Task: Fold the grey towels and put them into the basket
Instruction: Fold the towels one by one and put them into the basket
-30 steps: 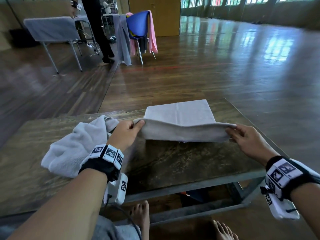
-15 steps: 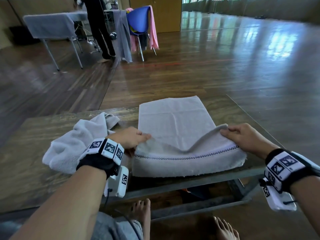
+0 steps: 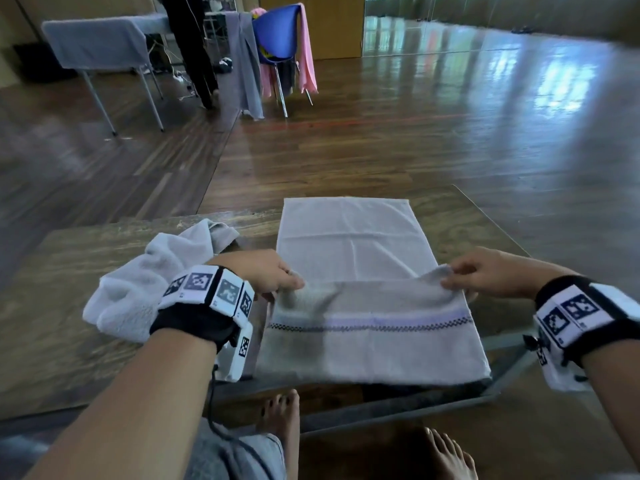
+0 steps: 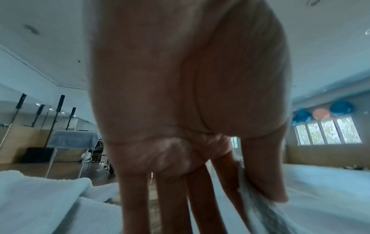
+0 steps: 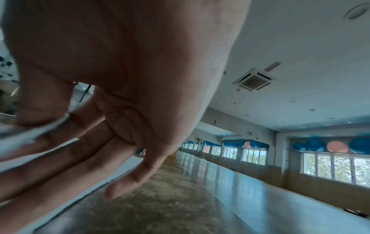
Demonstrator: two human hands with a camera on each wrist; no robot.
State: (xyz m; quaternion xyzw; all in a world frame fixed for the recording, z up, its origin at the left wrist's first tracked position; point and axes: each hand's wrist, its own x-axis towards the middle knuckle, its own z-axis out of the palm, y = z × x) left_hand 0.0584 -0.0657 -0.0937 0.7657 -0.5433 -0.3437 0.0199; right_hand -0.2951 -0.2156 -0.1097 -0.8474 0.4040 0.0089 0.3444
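A light grey towel (image 3: 349,244) with a dark woven stripe lies lengthwise on the wooden table (image 3: 69,306). Its near end reaches the table's front edge. My left hand (image 3: 294,282) pinches a raised ridge of the cloth at its left side, and my right hand (image 3: 450,277) pinches the same ridge at its right side. In the left wrist view the thumb and forefinger of my left hand (image 4: 260,194) clamp the towel (image 4: 320,190). In the right wrist view my right hand (image 5: 50,126) nips a cloth edge (image 5: 30,134). A second grey towel (image 3: 156,282) lies crumpled to the left. No basket is in view.
My bare feet (image 3: 280,410) are under the table's front rail. Across the wooden floor stand a blue chair (image 3: 277,36) draped with pink and grey cloths, a cloth-covered table (image 3: 100,43) and a standing person (image 3: 194,46). The table's right edge runs close to my right hand.
The towel's near part, held up as a fold a second ago, has come toward me and down, and now lies spread to the front edge. Both hands kept their pinch.
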